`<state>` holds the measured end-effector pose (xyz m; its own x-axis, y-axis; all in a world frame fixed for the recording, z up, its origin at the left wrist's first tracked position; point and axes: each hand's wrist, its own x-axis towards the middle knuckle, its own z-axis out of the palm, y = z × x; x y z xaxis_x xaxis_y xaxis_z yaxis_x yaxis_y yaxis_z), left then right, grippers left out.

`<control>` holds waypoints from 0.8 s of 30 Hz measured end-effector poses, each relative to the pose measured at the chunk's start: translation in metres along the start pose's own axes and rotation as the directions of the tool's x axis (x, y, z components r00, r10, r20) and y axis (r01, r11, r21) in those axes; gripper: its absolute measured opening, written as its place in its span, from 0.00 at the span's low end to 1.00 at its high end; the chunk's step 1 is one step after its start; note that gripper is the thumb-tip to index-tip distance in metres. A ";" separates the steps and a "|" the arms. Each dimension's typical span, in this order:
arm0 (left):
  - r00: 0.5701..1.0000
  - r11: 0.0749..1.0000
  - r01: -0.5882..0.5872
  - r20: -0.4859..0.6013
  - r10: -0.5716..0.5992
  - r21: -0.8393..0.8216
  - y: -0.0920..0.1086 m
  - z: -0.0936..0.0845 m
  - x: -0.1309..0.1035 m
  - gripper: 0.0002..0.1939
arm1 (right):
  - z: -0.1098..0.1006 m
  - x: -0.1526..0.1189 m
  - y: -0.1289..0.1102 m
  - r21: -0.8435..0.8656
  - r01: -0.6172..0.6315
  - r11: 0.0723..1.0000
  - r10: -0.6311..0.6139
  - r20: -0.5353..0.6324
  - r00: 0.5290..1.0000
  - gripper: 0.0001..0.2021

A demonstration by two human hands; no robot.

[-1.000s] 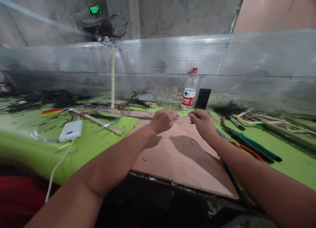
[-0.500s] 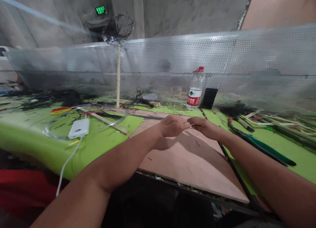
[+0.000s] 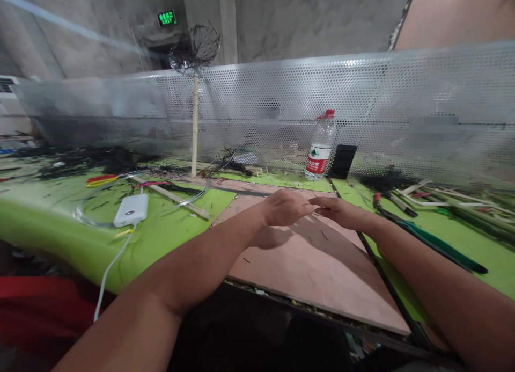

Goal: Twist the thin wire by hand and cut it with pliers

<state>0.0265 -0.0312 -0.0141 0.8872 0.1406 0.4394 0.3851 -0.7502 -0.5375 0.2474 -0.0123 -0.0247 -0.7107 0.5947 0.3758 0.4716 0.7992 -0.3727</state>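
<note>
My left hand (image 3: 285, 208) is closed, its back toward me, over the far part of a pinkish wooden board (image 3: 306, 275). Its curled fingertips meet those of my right hand (image 3: 340, 212), which comes in from the right with its fingers together and bent in a pinch. Whatever lies between the fingertips is too small and too hidden to make out. Both hands cast a shadow on the board. A few short dark snippets (image 3: 324, 235) lie on the wood just in front of them.
Behind the hands stand a water bottle (image 3: 318, 146) and a black block-like object (image 3: 343, 161), before a perforated metal screen (image 3: 233, 103). Green-handled pliers (image 3: 442, 246) lie right. To the left are a white power bank (image 3: 131, 210) with cable, a bamboo post (image 3: 195, 128) and black strands (image 3: 92, 160).
The whole view has shifted very slightly. My hands stay together at the fingertips, with only a small change in how the fingers sit.
</note>
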 end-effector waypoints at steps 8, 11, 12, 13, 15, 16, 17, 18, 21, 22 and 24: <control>0.999 0.999 -0.035 -0.014 0.034 -0.031 0.002 0.000 0.002 0.07 | -0.005 0.001 -0.011 0.170 0.013 0.985 -0.028 0.086 0.996 0.14; 0.999 0.998 -0.037 -0.023 0.036 -0.049 0.002 0.001 0.002 0.07 | -0.005 0.000 -0.010 0.165 -0.043 0.985 0.021 0.133 0.991 0.14; 0.999 0.997 -0.039 -0.022 0.038 -0.059 0.002 0.001 0.002 0.07 | -0.006 0.000 -0.010 0.166 -0.056 0.985 0.030 0.155 0.987 0.13; 0.999 0.997 -0.042 -0.019 0.041 -0.069 0.003 0.001 0.002 0.08 | -0.006 0.000 -0.011 0.164 -0.065 0.984 0.036 0.175 0.984 0.13; 0.999 0.996 -0.049 -0.012 0.048 -0.077 0.003 0.001 0.002 0.08 | -0.007 0.000 -0.012 0.138 -0.079 0.987 0.051 0.194 0.980 0.11; 0.999 0.996 -0.051 -0.009 0.051 -0.075 0.004 0.001 0.003 0.09 | -0.008 0.000 -0.012 0.113 -0.082 0.990 0.059 0.188 0.980 0.10; 0.999 0.996 -0.050 -0.007 0.050 -0.071 0.004 0.002 0.003 0.09 | -0.009 0.000 -0.012 0.083 -0.081 0.993 0.065 0.176 0.982 0.09; 0.999 0.997 -0.045 -0.007 0.045 -0.068 0.004 0.002 0.003 0.10 | -0.009 0.000 -0.012 0.052 -0.074 0.996 0.065 0.159 0.985 0.08; 1.000 0.996 -0.016 -0.024 0.014 -0.084 0.003 0.005 0.002 0.10 | -0.011 -0.001 -0.013 -0.018 -0.005 1.000 0.007 0.096 0.995 0.09; 0.999 0.996 -0.007 -0.032 0.004 -0.092 0.002 0.006 0.001 0.10 | -0.012 0.000 -0.013 -0.034 0.027 0.999 -0.025 0.075 0.997 0.10; 0.998 0.995 0.031 -0.047 -0.035 -0.094 0.000 0.006 -0.001 0.09 | -0.013 0.001 -0.012 -0.068 0.083 0.994 -0.081 0.032 0.996 0.12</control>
<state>0.0274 -0.0270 -0.0187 0.8602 0.1368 0.4912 0.3867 -0.8029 -0.4536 0.2483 -0.0202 -0.0087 -0.7630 0.5251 0.3770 0.4454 0.8497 -0.2820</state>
